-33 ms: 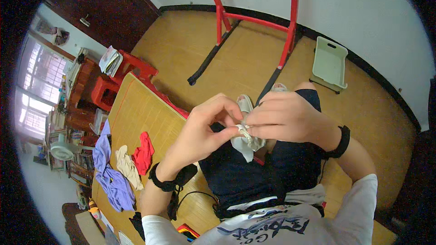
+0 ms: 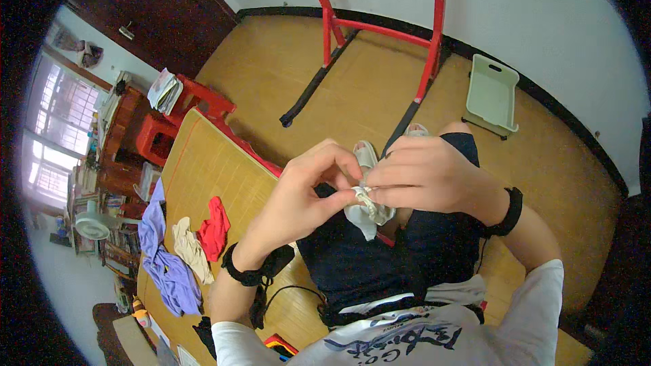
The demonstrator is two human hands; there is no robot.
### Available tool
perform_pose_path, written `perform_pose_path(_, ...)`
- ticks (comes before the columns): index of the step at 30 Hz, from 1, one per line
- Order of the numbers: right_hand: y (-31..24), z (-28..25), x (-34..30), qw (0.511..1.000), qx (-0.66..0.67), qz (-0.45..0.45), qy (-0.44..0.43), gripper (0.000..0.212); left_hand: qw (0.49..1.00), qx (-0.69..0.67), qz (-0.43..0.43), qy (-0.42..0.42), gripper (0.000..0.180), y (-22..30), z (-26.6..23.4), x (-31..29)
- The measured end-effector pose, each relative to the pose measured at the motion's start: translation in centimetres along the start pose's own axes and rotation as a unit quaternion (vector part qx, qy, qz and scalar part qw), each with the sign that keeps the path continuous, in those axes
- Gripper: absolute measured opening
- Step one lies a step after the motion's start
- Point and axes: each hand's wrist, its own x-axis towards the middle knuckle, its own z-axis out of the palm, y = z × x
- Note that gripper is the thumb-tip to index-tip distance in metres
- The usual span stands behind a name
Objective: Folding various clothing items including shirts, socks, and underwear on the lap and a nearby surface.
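Note:
Above my lap, a small white cloth (image 2: 361, 221) with a twisted, bunched edge hangs between my hands. My left hand (image 2: 315, 186) pinches it between thumb and forefinger from the left. On its other side my right hand (image 2: 427, 175) is closed on the same bunched edge, its fingertips close to the left ones. The fingers partly cover the cloth, so its full shape is hidden. Dark shorts (image 2: 434, 247) lie beneath it.
On the mat-covered bed (image 2: 224, 156) to my left lie a purple cloth (image 2: 163, 264), a beige cloth (image 2: 191, 247) and a red cloth (image 2: 214, 229). Ahead stands a red metal frame (image 2: 383, 32). A pale green wheeled tray (image 2: 491, 98) sits by the wall. Red stools (image 2: 203, 98) hold papers.
The hanging end of the white cloth has lifted very slightly. Both hands keep their place and grip.

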Motion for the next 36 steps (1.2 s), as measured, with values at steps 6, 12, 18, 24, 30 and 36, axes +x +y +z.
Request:
perform_pose_path(6,0.0,0.1,0.2,1.0,-0.005,-0.013,0.003,0.012,0.998,0.043,0.026,-0.032,0.015,-0.1,-0.3,0.0)
perform_pose_path(12,-0.1,0.4,0.5,0.999,-0.022,-0.019,0.017,0.014,0.997,0.043,-0.041,-0.045,0.013,-0.4,0.0,-0.1)
perform_pose_path(18,-0.3,0.0,0.5,0.999,-0.034,0.033,-0.007,0.018,0.998,-0.01,-0.061,0.029,0.015,-0.1,0.5,-0.2)
perform_pose_path(24,-0.2,0.8,-0.5,0.996,-0.04,0.081,-0.027,0.024,0.993,0.12,0.004,-0.014,0.022,-0.4,-0.2,-0.3)
perform_pose_path(30,-0.5,1.2,-0.9,0.992,-0.037,0.116,-0.009,0.028,0.998,0.032,-0.046,0.031,0.016,-1.4,-0.2,-0.7)
perform_pose_path(36,-1.3,2.4,-1.4,0.981,0.014,0.19,0.042,0.03,0.996,0.035,-0.031,0.076,0.014,-1.5,-0.4,-0.6)
